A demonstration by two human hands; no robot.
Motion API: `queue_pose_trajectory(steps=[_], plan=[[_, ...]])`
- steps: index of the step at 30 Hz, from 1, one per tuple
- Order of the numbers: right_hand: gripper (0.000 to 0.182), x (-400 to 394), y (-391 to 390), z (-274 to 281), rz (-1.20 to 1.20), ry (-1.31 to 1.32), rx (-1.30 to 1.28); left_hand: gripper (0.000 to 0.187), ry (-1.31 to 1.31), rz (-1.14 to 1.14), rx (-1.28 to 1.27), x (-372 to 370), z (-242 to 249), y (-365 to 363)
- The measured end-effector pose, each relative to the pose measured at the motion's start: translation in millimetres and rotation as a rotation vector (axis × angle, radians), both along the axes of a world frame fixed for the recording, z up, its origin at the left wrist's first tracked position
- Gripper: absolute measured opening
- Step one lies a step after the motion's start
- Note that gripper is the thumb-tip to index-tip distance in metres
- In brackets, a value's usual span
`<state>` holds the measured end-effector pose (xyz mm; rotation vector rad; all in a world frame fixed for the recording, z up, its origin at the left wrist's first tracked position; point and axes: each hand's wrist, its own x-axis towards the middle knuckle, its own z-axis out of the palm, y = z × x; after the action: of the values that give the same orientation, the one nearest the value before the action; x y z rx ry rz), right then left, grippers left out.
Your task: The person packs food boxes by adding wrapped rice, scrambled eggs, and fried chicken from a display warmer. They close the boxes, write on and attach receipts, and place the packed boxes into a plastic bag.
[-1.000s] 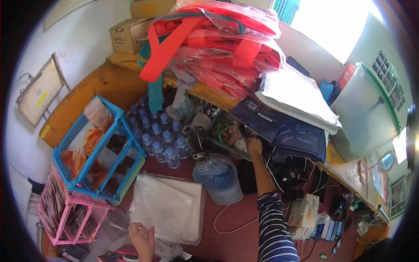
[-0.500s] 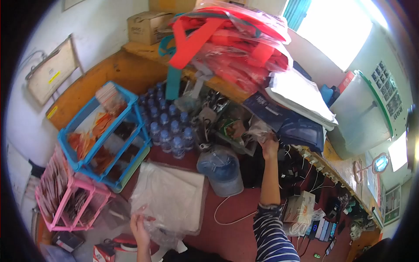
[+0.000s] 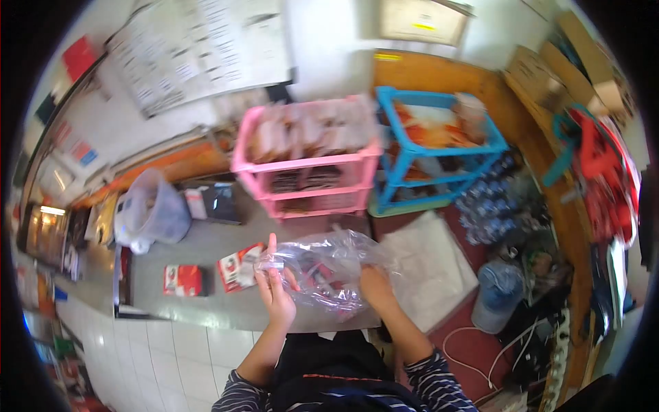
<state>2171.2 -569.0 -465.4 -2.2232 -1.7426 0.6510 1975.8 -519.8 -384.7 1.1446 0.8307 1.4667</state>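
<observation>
A clear plastic bag (image 3: 329,264) stretches between my two hands above the grey tabletop's front edge. At its left end my left hand (image 3: 276,292) holds it, with one finger pointing up and the plastic between the fingers. My right hand (image 3: 376,285) grips the bag's right part, its fingertips partly hidden by the plastic. Beside the right hand lies a flat stack of white bags (image 3: 429,268). Two red and white packets, one (image 3: 183,280) further left and one (image 3: 240,268) near my left hand, lie on the grey tabletop (image 3: 154,250).
Behind the bag stand a pink rack (image 3: 302,168) of packets and a blue rack (image 3: 439,154). A translucent bucket (image 3: 156,209) and a dark box (image 3: 221,202) are at the back left. To the right are water bottles (image 3: 484,206), a blue cap (image 3: 500,285) and cables.
The view has swung left. My right hand has left the clutter under the shelf and now holds the clear bag beside my left hand. The bag is raised and spread between them.
</observation>
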Motion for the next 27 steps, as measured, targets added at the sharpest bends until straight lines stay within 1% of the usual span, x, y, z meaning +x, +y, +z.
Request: queue_pose_trajectory(steps=[1,2,3,5,7,8,10,11,12,13,14,15,17,18,19,20,21,22,23,24,25,26,27], plan=[[0.030,-14,9,-1,0.173,-0.097,-0.133,0.036,0.019,0.046,0.029,-25,-6,4],[0.030,-35,21,3,0.215,-0.101,-0.130,0.036,0.018,0.089,0.030,-49,-5,5],[0.029,-58,32,9,0.306,-0.186,0.002,0.036,0.022,0.120,0.032,-73,-3,6],[0.027,-109,47,46,0.436,-0.257,0.143,0.036,0.031,0.191,0.032,-122,6,9],[0.023,-165,53,123,0.531,0.060,0.384,0.029,-0.021,0.394,-0.012,-174,18,13],[0.023,-190,63,143,0.570,0.073,0.385,0.029,-0.015,0.435,-0.011,-209,14,14],[0.023,-241,92,170,0.635,0.490,0.414,0.019,0.031,0.579,-0.155,-292,5,16],[0.026,-269,116,166,0.597,0.532,0.479,0.014,0.073,0.636,-0.062,-328,6,20],[0.025,-302,146,154,0.489,0.569,0.442,0.014,0.067,0.667,-0.060,-372,-7,23],[0.024,-339,176,130,0.381,0.601,0.402,0.014,0.293,0.676,-0.061,-423,-36,24],[0.025,-376,205,85,0.436,0.525,0.376,0.015,0.523,0.677,-0.072,-464,-59,23],[0.028,-415,232,34,0.487,0.448,0.353,0.015,0.518,0.701,-0.078,-492,-74,22],[0.040,-497,255,-52,0.603,0.186,0.009,0.025,0.374,0.689,-0.335,-534,-92,17],[0.050,-531,257,-88,0.701,0.164,-0.034,0.025,0.370,0.699,-0.335,-546,-94,14],[0.061,-556,251,-99,0.793,0.141,-0.077,0.024,0.364,0.701,-0.369,-555,-93,10],[0.061,-571,244,-110,0.794,0.138,-0.077,0.025,0.359,0.700,-0.403,-564,-92,12],[0.062,-581,233,-109,0.747,-0.021,0.031,0.025,0.356,0.697,-0.407,-570,-86,17],[0.062,-588,226,-119,0.693,-0.179,0.129,0.025,0.348,0.677,-0.449,-571,-79,19],[0.073,-589,232,-139,0.673,-0.202,0.179,0.027,0.342,0.653,-0.494,-572,-77,21],[0.073,-587,236,-140,0.664,-0.206,0.166,0.027,0.342,0.640,-0.504,-574,-78,25],[0.077,-583,247,-136,0.651,-0.258,0.112,0.027,0.347,0.621,-0.496,-576,-78,34],[0.081,-578,259,-126,0.640,-0.309,0.060,0.028,0.353,0.605,-0.488,-577,-78,41],[0.081,-568,268,-116,0.636,-0.312,0.057,0.028,0.351,0.599,-0.490,-578,-80,48]])
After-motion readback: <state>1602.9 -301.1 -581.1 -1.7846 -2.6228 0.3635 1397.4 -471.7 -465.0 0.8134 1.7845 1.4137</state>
